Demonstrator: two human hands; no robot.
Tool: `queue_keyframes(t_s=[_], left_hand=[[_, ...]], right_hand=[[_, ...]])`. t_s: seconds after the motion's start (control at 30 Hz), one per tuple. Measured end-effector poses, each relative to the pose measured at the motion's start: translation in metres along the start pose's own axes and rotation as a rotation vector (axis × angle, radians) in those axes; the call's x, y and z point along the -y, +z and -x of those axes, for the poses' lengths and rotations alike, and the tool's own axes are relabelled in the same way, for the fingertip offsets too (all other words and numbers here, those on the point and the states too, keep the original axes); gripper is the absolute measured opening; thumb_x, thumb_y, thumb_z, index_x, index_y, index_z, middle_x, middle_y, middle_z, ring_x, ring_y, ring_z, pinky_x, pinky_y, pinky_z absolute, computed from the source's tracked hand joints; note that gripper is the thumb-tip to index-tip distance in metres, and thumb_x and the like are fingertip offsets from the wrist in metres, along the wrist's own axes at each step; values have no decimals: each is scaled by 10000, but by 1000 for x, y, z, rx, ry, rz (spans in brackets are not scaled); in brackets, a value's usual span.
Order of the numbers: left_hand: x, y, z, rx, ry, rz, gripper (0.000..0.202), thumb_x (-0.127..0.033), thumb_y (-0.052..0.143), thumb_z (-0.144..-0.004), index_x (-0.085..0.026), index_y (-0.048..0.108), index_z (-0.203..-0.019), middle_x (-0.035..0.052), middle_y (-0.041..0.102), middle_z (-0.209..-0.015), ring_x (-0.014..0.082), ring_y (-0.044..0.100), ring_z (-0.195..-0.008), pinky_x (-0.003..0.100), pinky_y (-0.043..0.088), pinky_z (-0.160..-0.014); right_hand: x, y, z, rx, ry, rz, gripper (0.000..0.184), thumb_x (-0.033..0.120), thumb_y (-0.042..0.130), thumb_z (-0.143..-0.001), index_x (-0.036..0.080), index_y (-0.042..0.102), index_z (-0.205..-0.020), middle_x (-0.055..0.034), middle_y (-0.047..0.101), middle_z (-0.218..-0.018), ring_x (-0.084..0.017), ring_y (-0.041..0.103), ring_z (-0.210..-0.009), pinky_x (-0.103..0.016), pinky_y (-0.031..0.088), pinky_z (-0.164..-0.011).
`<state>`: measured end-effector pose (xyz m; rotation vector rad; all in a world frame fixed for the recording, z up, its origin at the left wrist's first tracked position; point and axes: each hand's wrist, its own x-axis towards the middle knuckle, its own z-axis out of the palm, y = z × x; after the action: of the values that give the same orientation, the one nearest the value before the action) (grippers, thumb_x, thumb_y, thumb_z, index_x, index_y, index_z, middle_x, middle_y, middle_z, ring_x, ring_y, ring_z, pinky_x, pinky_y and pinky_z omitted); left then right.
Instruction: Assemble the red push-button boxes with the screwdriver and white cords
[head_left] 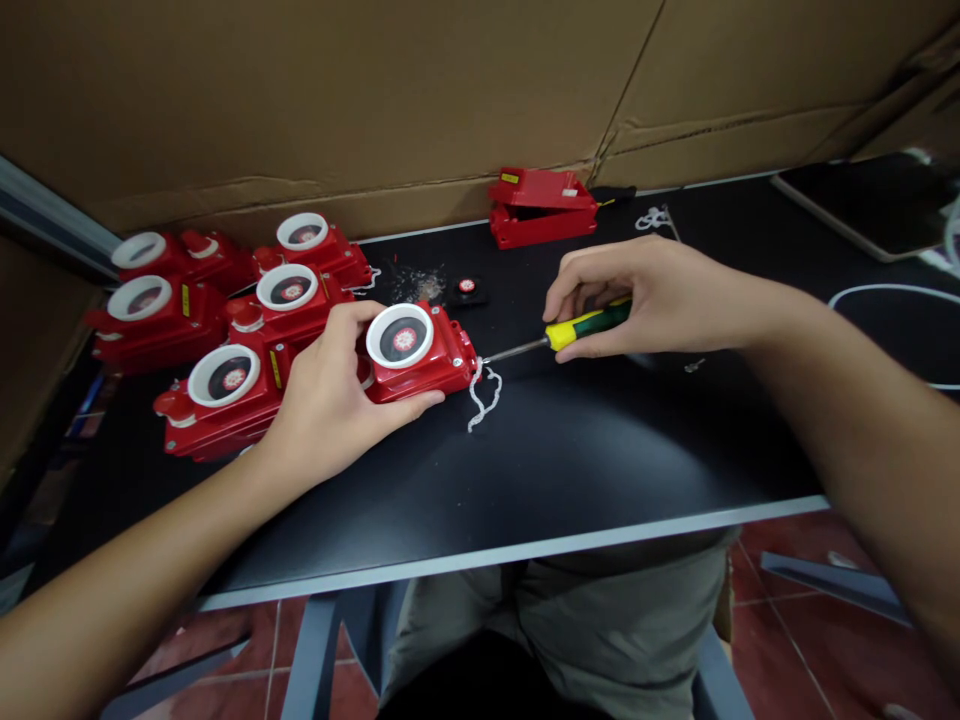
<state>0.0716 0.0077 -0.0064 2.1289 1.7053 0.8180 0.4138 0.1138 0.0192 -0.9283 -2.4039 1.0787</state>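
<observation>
My left hand (330, 395) is wrapped round a red box with a white-rimmed round window (446, 368), steadying it on the table. A short white cord (491, 395) hangs from that box's right end. In my right hand (622, 290) is a screwdriver (581, 328) with a yellow and green handle. Its shaft points left, and the tip meets the box's right end beside the cord; the exact contact is too small to make out. Left of my left hand stand several similar red boxes (232, 415) with white-rimmed windows.
An open red box (544, 215) lies at the back by the cardboard wall (375, 100). Near it are a small black piece with a red-and-white disc (467, 287) and scattered shavings (424, 283). A dark tablet-like device (870, 200) and a white cable (892, 288) lie at right.
</observation>
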Motion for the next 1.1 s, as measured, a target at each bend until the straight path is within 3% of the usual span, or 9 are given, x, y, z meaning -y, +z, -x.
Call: queue_keyframes(t_s=[0.17,0.3,0.5,0.67,0.8,0.97,1.1], left_hand=[[0,-1,0,5,-3,-9,737,-517,964,-784,-327,519,-1339,63,804,-1328,352,813,-1183,481,674,-958],[0,0,0,10,-15,-13,751,-536,962,-779,-319,517,-1344,72,800,-1345,359,810,-1205,487,671,-981],[-1,-1,0,5,-15,-23,742,-535,959,-778,-333,517,-1338,54,803,-1326,351,815,-1182,478,669,-962],[0,0,0,1,-15,-23,748,-555,956,-775,-334,514,-1335,60,804,-1327,354,813,-1171,484,662,-952],[1,0,0,3,-5,-4,744,-539,960,-776,-332,513,-1333,61,803,-1330,351,811,-1192,486,665,-980],[0,-1,0,2,-4,2,732,-530,963,-780,-340,519,-1330,58,799,-1319,362,814,-1190,509,676,-979],[0,0,0,2,-14,-11,736,-530,971,-764,-346,522,-1318,50,798,-1298,354,818,-1156,492,677,-948]], right_hand=[[1,0,1,-35,48,-31,437,605,976,-791,302,787,-1044,-42,810,-1008,-275,746,-940,-490,604,-898],[4,0,2,34,104,-96,423,587,924,-869,278,755,-1103,-36,819,-945,-234,756,-777,-430,565,-752],[-1,1,0,135,116,-88,437,676,762,-989,262,760,-1130,-19,813,-884,-168,646,-582,-400,512,-638],[-6,2,-3,62,19,21,471,671,961,-778,302,820,-1035,-35,822,-1059,-217,666,-785,-418,521,-738],[-5,2,-3,35,-15,28,410,620,937,-812,295,823,-1034,-37,818,-1055,-230,686,-833,-434,541,-781],[-3,1,-1,33,28,-13,472,650,948,-806,289,813,-1079,-45,837,-1068,-272,765,-966,-476,589,-910],[-2,0,0,73,63,-70,463,645,899,-876,263,791,-1114,-52,836,-1037,-232,762,-809,-449,596,-820]])
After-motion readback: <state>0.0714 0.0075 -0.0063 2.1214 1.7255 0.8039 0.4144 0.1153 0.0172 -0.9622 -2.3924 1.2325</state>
